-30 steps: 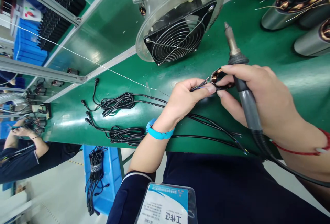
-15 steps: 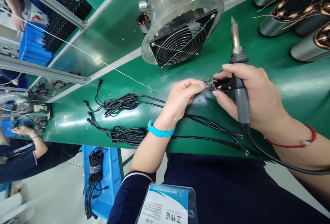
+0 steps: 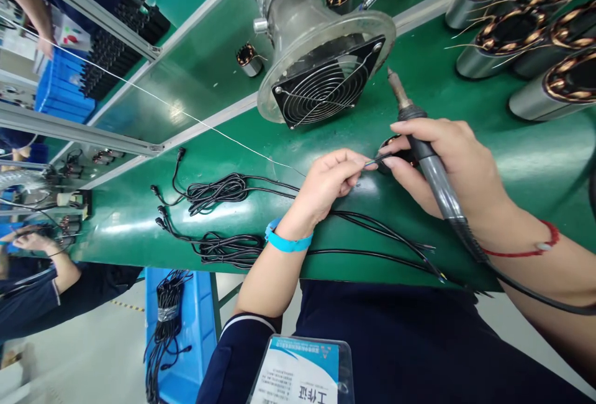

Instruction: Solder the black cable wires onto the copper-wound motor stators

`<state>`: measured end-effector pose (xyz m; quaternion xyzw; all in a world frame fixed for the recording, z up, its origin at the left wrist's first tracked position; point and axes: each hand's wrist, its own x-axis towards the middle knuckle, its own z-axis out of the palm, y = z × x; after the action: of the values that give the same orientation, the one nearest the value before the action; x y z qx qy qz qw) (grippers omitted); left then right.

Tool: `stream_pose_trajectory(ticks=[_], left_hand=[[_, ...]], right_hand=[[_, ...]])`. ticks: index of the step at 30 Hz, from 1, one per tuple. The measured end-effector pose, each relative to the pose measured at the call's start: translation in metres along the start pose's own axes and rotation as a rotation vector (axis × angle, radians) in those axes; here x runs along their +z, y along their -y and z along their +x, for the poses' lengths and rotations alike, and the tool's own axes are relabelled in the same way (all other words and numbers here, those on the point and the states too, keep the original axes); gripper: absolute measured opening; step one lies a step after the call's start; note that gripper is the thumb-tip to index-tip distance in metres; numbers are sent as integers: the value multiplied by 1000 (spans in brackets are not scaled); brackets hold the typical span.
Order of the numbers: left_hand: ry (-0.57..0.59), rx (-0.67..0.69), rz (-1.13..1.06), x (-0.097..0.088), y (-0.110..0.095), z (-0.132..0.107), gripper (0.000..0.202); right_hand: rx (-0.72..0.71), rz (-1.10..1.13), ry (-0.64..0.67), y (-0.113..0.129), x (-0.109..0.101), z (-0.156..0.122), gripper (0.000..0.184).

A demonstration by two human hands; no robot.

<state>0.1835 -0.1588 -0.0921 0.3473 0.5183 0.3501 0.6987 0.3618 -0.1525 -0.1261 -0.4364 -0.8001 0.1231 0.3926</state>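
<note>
My left hand (image 3: 333,184) pinches the bare ends of a thin black cable (image 3: 372,160) over the green bench. My right hand (image 3: 454,171) holds a soldering iron (image 3: 421,143) by its grey handle, tip pointing up and away, while its fingertips also steady a small copper-wound coil (image 3: 391,146) lying on the bench. The cable ends meet the coil between my two hands. The coil is mostly hidden by my right fingers.
A fume extractor fan (image 3: 326,81) with a wire grille stands just behind my hands. Several metal stators with copper windings (image 3: 512,38) lie at the far right. Bundled black cables (image 3: 218,190) lie left, a blue bin (image 3: 186,323) below. A co-worker's hands (image 3: 32,242) are at far left.
The soldering iron's tip has tilted left and lower. The coil has gone from facing up to lying flat under my right fingers. My left hand has shifted slightly down and left.
</note>
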Motion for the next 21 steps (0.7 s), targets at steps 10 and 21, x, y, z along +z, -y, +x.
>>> stream_pose_trajectory(ticks=[10,21], left_hand=[[-110,184,308,7,4,0,15],[-793,364,908,-107,-57,-18,25]], right_hand=[[27,-2,-146,6,7,-1,39],[68,64,-215,0,-12,-8,49]])
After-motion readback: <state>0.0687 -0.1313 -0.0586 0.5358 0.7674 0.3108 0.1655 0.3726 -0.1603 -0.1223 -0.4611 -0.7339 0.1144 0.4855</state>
